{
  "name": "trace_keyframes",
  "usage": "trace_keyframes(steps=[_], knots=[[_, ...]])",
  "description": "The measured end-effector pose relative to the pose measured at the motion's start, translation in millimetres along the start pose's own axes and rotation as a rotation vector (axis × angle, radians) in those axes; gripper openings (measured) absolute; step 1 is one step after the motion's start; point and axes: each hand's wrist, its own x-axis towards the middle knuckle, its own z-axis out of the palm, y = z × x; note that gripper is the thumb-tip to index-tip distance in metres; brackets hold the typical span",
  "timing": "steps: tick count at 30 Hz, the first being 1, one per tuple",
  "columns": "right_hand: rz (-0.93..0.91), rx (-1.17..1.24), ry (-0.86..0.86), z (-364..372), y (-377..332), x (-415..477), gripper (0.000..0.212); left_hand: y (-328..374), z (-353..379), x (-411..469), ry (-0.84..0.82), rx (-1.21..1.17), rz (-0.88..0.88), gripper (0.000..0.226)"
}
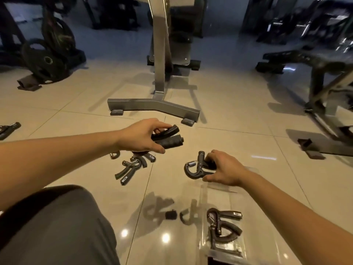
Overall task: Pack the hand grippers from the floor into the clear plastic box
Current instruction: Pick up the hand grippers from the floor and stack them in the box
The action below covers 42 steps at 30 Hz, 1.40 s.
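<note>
At far left a stray gripper (8, 129) lay on the floor (229, 150). Our left hand (142, 137) was closed on a gripper's black handles (168, 137), held above a small pile of grippers (133, 165). Our right hand (222, 169) clasped another gripper (196, 167), spring end leftward, over the box's (219, 251) far edge. Inside the box lay packed grippers (222, 230).
</note>
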Motion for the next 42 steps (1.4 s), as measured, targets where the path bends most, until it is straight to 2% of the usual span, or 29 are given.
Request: trace_keyframes(steps=[5,8,12,19,25,32,42], knots=[[0.089,-0.016,-0.117,-2,57,-29,0.056,81,37,30,-0.067,-0.022,-0.006,0.082],[0.157,0.016,-0.195,8,91,-39,0.049,130,61,46,-0.096,-0.080,-0.061,0.083],[0.207,0.051,-0.304,40,116,-40,0.047,162,93,50,-0.137,-0.042,-0.088,0.085],[0.234,-0.008,-0.274,102,134,-18,0.049,132,120,49,-0.155,-0.027,-0.155,0.079],[0.207,-0.095,-0.284,158,146,-1,0.053,87,133,43,-0.060,-0.047,-0.246,0.086],[0.231,-0.130,-0.238,192,161,10,0.049,81,145,58,-0.038,-0.123,-0.194,0.087],[0.196,-0.163,-0.233,205,165,15,0.052,78,152,73,-0.101,-0.061,-0.172,0.086]])
